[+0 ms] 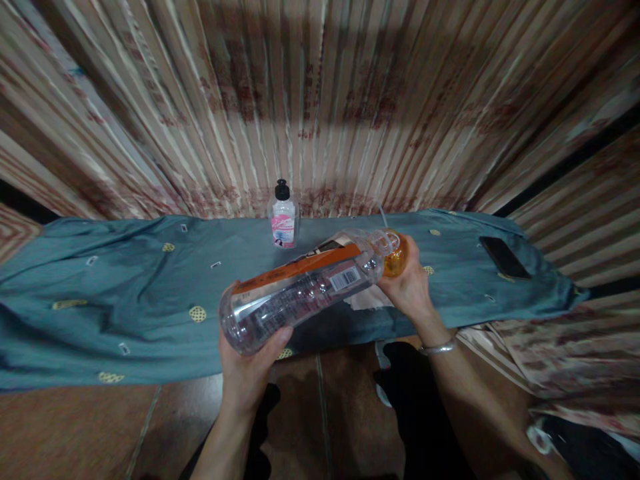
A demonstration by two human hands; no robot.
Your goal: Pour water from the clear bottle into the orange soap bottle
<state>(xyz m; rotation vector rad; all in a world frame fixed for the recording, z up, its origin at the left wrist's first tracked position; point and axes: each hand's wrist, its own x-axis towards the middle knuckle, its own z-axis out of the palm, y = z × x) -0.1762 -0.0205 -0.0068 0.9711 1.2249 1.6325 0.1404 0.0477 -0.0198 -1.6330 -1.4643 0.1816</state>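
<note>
A large clear plastic bottle [300, 290] with an orange label lies almost level in the air over the front edge of the teal cloth. My left hand [250, 363] grips its base from below. My right hand [410, 283], with a metal bangle on the wrist, is closed around a small amber container [396, 257] held at the bottle's mouth. The bottle's neck meets that amber container; I cannot tell whether liquid is flowing.
A teal cloth [125, 287] with small yellow motifs covers a low surface. A small clear bottle with a black cap and pink label [283, 217] stands at its back. A dark phone [503, 257] lies at the right. Striped curtains hang behind. Brown tiled floor is below.
</note>
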